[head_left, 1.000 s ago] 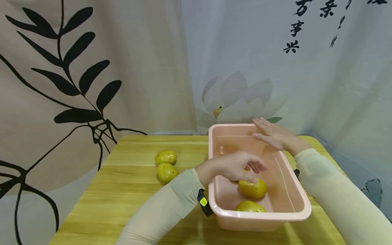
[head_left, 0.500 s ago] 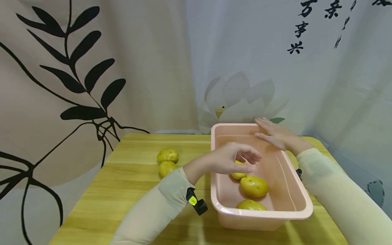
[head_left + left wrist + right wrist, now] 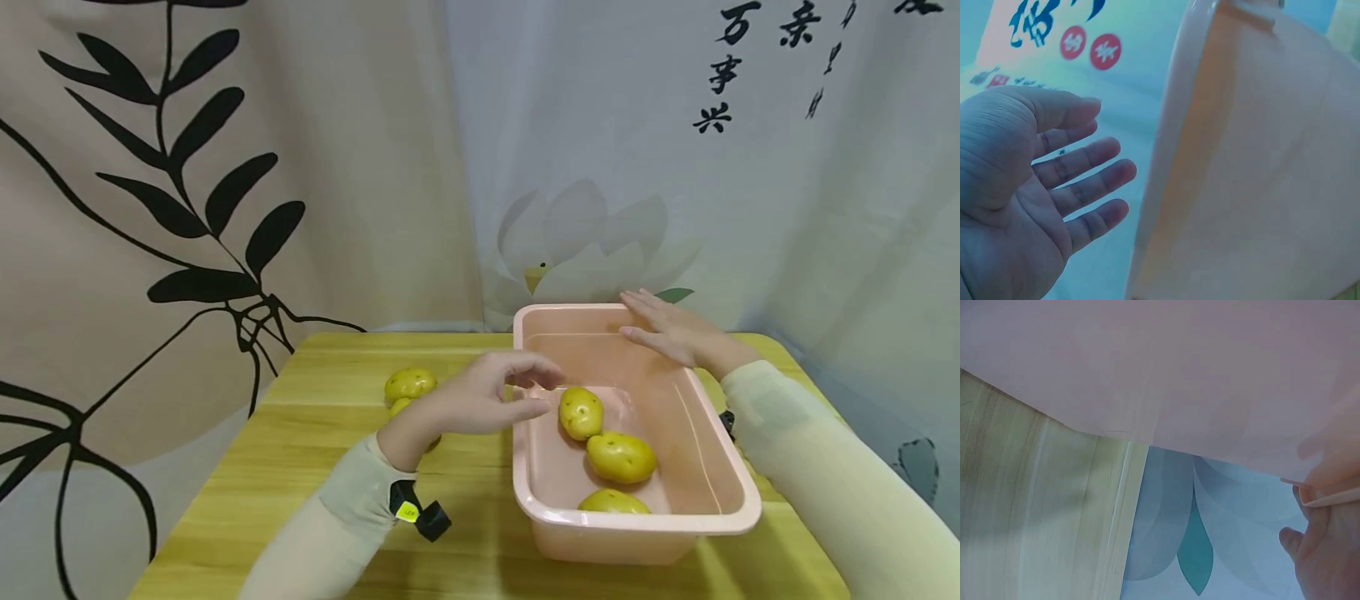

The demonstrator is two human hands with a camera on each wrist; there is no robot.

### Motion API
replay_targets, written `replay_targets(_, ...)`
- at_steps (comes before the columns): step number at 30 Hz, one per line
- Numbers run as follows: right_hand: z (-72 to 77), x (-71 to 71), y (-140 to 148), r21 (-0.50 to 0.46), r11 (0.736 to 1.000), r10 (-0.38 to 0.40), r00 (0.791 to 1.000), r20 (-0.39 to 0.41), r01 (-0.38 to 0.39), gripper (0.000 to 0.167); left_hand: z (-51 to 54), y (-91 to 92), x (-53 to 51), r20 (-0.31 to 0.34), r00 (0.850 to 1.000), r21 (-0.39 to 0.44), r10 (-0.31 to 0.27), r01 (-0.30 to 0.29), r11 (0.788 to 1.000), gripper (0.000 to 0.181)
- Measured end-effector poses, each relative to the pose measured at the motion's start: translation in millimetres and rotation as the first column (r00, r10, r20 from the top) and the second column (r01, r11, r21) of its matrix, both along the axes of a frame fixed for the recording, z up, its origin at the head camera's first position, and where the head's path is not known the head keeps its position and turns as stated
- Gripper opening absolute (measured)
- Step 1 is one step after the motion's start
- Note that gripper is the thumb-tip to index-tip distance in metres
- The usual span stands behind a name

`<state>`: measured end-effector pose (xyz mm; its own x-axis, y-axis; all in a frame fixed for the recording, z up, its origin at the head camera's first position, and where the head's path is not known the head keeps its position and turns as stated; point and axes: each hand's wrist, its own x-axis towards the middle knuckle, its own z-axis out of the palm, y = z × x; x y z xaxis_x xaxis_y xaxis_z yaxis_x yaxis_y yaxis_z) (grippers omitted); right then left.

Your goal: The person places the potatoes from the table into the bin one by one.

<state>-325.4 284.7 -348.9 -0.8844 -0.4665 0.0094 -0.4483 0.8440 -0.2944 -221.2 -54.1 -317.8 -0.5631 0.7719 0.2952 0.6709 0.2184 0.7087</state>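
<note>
In the head view my left hand (image 3: 487,392) hovers by the left rim of a pink plastic basin (image 3: 637,525), fingers loosely bent. The left wrist view shows the same hand (image 3: 1041,187) with nothing in its palm. My right hand (image 3: 667,329) rests on the basin's far right corner, its fingers laid over the rim. Inside the basin lie three yellow potatoes: one near the left wall (image 3: 581,413), one in the middle (image 3: 621,457), and one (image 3: 613,501) partly hidden by the front rim. To the left, a potato (image 3: 409,383) sits on the table beside another, mostly covered by my left arm.
The basin stands on the right part of a wooden table (image 3: 315,433). Behind the table hangs a pale curtain (image 3: 375,167) printed with black leaves, a lotus and writing.
My left hand has moved left from above the potatoes inside the basin to its left rim, uncovering the potato near the left wall. My right hand has stayed on the rim.
</note>
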Motion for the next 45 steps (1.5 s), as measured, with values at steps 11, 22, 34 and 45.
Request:
replay_targets(11, -0.4, 1.6, 1.0, -0.035, 0.999, -0.018, 1.000, -0.005, 0.018, 0.074, -4.1, -41.6, -6.3, 0.061, 0.987, 0.013, 0.148, -0.149, 0.989, 0.033)
replay_targets(22, -0.3, 0.6, -1.9, -0.029, 0.999, -0.029, 1.000, 0.011, 0.029, 0.075, -22.5, -72.9, -17.0, 0.065, 0.970, -0.044, 0.235, -0.232, 0.972, 0.034)
replay_targets(34, 1.6, 1.7, -3.5, -0.014, 1.000, -0.024, 1.000, 0.006, 0.025, 0.075, -60.3, -113.8, -24.2, 0.069, 0.914, -0.136, 0.400, -0.388, 0.911, 0.033)
replay_targets(45, 3.8, 3.4, -4.3, -0.013, 0.999, -0.032, 0.999, 0.030, 0.032, 0.075, -89.1, -144.5, -31.4, 0.047, 0.853, -0.168, 0.519, -0.506, 0.846, 0.037)
